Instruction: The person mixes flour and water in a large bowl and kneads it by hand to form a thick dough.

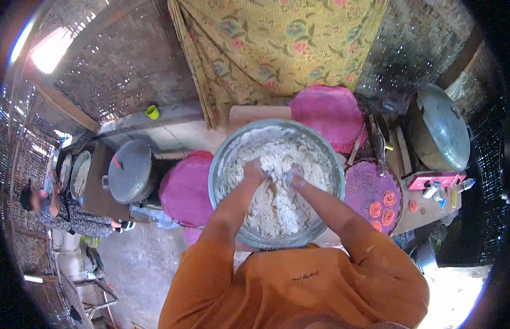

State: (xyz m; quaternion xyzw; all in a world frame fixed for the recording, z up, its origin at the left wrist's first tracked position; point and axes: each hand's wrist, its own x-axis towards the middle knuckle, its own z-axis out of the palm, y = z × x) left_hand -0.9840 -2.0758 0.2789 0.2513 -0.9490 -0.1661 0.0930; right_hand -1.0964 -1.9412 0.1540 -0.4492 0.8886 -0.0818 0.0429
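Observation:
A wide, round grey-blue basin (216,205) in front of me holds a crumbly, floury white mixture (282,211). Both of my hands are down in it, a little apart. My left hand (255,171) is sunk left of the middle, its fingers hidden by the flour. My right hand (294,176) presses into the mixture just right of the middle, coated white, so its finger shape is unclear. Darker, damp-looking streaks show between the hands. White powder clings to the basin's inner wall.
Pink round covers (186,189) and a purple flowered one (373,197) surround the basin. A large lidded pot (131,172) stands left; another big metal pot (441,129) is at right. A patterned cloth (277,49) hangs behind. At far left, another person (63,211) stands near pans.

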